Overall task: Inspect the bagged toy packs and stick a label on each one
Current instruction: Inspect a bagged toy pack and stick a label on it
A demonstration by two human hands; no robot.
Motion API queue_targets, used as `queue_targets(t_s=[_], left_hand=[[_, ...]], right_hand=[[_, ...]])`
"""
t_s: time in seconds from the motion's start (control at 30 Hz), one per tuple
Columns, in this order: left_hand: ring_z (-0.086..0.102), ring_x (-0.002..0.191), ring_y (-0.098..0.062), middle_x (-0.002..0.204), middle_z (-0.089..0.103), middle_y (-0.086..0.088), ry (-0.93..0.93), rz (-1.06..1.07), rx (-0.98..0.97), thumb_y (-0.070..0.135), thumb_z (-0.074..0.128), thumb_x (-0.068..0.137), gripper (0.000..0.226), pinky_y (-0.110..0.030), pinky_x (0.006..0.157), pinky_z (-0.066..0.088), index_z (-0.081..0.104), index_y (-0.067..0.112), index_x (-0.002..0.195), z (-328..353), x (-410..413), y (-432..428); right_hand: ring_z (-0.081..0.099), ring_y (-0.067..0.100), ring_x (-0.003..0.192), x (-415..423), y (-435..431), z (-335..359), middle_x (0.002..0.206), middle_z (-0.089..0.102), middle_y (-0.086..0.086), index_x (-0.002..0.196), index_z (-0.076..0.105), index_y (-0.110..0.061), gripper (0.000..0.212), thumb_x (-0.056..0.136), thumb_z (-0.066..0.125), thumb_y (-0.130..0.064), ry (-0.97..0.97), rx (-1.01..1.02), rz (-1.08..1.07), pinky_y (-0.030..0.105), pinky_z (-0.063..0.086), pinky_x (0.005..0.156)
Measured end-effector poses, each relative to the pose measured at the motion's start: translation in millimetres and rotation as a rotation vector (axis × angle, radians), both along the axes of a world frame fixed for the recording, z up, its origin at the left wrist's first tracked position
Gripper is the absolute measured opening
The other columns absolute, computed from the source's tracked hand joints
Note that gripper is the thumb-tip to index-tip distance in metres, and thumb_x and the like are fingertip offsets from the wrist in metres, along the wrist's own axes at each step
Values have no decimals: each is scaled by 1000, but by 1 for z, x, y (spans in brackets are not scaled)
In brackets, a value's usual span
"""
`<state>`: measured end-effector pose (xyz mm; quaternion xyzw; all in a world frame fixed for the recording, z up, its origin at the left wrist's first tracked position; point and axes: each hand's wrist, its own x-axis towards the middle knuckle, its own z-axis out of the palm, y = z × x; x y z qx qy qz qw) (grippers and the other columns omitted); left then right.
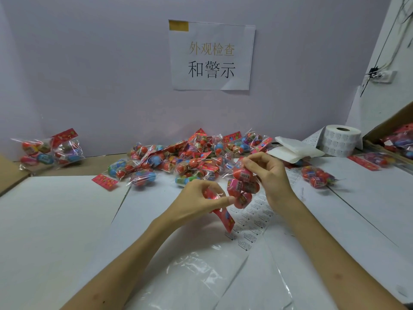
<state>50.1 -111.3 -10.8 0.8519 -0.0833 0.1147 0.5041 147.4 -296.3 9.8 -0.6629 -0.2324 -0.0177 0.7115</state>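
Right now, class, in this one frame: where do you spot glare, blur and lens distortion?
Head view: glare glints on the clear plastic sheet; the held toy pack, left hand and right hand look soft; the wide-angle lens tilts the side wall; lighting even, shadows faint.

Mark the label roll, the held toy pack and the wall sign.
label roll (338,142), head view, on its outer wound side.
held toy pack (242,186), head view, on the red toys in the bag.
wall sign (211,63), head view, on the sheet's printed middle.
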Motion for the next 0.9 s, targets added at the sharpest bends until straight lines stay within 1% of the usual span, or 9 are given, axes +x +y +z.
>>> queue_targets(t_s=[0.1,0.17,0.23,0.33,0.43,0.53,0.63,0.77,0.9], left_hand=[[66,69,-15,73,74,2,71,-8,1,65,73,76,37,-29,68,55,78,28,76,0,0,-1],[71,80,-26,77,76,-1,89,-1,-34,55,76,83,30,-38,75,60,80,25,81,1,1,-2],[73,78,-22,78,77,-4,94,-13,-91,42,76,88,21,-33,71,62,80,23,81,2,1,-2],[72,76,-8,79,77,-3,86,-15,-169,32,74,91,17,-19,69,56,79,19,82,5,0,-1],[69,74,-6,79,76,-3,71,-17,-191,28,72,93,19,-19,69,54,77,16,78,5,0,-1],[71,76,-9,79,76,-3,68,-4,-235,27,70,94,24,-23,69,57,74,22,71,7,-1,-1],[72,73,-13,75,74,-1,59,-9,-261,19,68,96,24,-20,66,55,72,15,73,8,-1,-1],[72,72,-9,75,74,2,61,-4,-266,17,66,97,24,-17,63,53,70,15,74,8,-3,-3],[74,80,-12,81,76,-1,80,7,-233,25,68,96,26,-32,72,58,73,28,71,9,-3,-4]], right_hand=[[67,5,76,0,2,-2,76,71,-8,86,73,-21,4,90,73,-21,-33,-24,-5,26,57,75],[67,9,76,1,3,-3,77,72,-6,87,74,-19,4,90,73,-23,-51,-28,-7,29,58,76],[67,12,80,1,4,-3,80,72,-4,91,75,-18,9,92,70,-26,-37,-28,2,33,56,81],[68,18,94,2,2,0,94,74,1,103,73,-18,24,91,66,-37,30,-25,86,31,53,87],[68,24,103,2,-2,3,104,74,8,109,71,-19,38,88,66,-52,57,-123,173,37,54,92],[70,25,100,-1,-2,2,100,75,7,105,72,-17,43,87,65,-56,25,-247,222,44,57,92],[71,28,102,-4,2,0,105,74,10,108,72,-14,46,84,68,-53,20,-270,205,56,56,94],[72,25,95,-5,4,-1,103,73,18,107,72,-9,44,81,71,-44,26,-209,208,48,58,93],[73,27,89,-5,3,-2,102,74,20,108,71,-4,44,80,73,-39,25,-164,213,45,60,85]])
